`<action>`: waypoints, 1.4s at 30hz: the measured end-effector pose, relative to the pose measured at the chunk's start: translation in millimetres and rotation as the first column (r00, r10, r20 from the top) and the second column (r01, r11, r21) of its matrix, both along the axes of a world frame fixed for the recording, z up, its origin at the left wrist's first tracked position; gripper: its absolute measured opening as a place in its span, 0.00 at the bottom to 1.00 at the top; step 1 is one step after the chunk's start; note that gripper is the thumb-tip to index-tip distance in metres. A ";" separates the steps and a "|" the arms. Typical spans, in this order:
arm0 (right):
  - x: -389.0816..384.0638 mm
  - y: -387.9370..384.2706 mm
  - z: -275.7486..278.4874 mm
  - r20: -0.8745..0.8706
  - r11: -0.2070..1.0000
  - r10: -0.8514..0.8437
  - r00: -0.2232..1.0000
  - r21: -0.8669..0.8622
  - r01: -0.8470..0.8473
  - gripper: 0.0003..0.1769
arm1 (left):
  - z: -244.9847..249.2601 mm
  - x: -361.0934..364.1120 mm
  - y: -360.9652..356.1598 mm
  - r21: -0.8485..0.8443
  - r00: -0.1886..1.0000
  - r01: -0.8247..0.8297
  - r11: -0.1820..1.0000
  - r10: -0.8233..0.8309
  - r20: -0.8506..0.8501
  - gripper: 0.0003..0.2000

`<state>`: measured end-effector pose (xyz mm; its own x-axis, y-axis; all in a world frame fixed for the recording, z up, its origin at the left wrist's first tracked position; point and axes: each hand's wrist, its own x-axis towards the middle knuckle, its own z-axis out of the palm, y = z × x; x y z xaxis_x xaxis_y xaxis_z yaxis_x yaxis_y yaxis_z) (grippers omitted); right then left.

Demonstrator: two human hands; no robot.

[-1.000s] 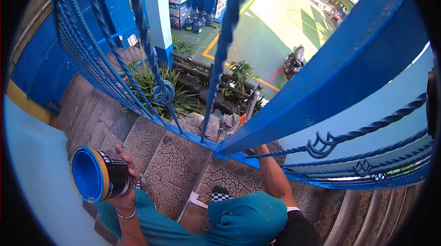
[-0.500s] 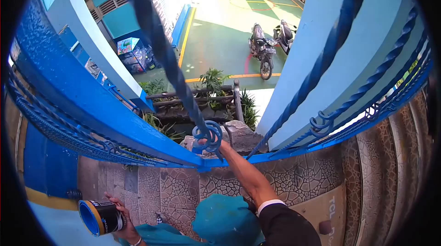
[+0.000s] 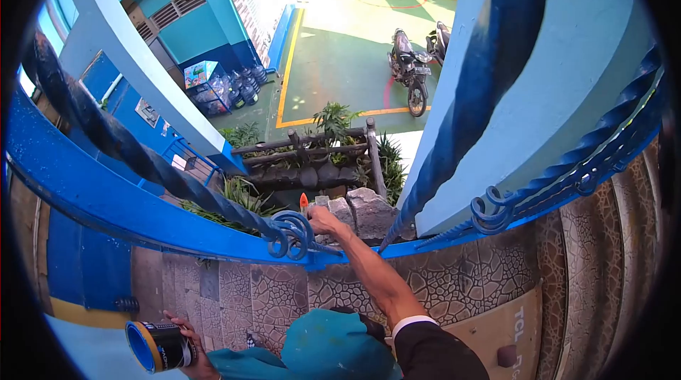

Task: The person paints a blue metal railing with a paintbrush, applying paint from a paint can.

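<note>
My left hand (image 3: 197,353) grips a black paint can (image 3: 172,347) with a yellow rim and blue paint inside, tilted at the lower left. Stretched out past the railing, my right hand (image 3: 325,222) is closed around what looks like a paintbrush (image 3: 304,202). Only its orange pointed end shows clearly; any bristles are hidden. Close by the right hand is a blue scroll (image 3: 289,235) on a twisted railing bar (image 3: 149,174). Another thick twisted bar (image 3: 489,82) rises to the right of my arm.
The blue rail (image 3: 142,213) curves across the view. Beyond it are rocks (image 3: 372,213), plants (image 3: 332,121) and a log fence (image 3: 372,156). A motorcycle (image 3: 410,71) stands on the green court below. Stone-patterned steps (image 3: 418,266) and cardboard (image 3: 489,330) lie on my side.
The view has shifted, moving the railing bars within it. My right hand has gone from behind the scroll to its right, with the orange end now visible. The left hand still holds the can.
</note>
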<state>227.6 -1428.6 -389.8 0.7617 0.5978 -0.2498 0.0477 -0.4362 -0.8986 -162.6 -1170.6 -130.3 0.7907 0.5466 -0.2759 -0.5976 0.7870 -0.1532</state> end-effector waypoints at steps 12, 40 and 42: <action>-4.2 2.5 -38.8 -0.220 0.964 0.051 0.974 0.267 0.009 0.10 | -2.0 -7.9 19.1 -0.033 0.998 0.019 0.999 -0.017 0.067 0.37; -17.0 2.8 60.1 -0.765 0.723 0.201 0.612 0.537 0.434 0.08 | -38.6 8.5 65.0 0.197 0.967 0.195 0.961 -0.222 0.128 0.43; -18.5 7.4 25.3 -0.791 0.895 -0.024 0.611 0.256 0.366 0.07 | -38.3 6.4 64.0 0.201 0.969 0.180 0.963 -0.209 0.132 0.43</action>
<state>209.0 -1421.1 -364.5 0.5088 0.6283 -0.5885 -0.7614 0.0094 -0.6482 -156.1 -1106.6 -168.5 0.9113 0.4082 -0.0533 -0.4112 0.9089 -0.0699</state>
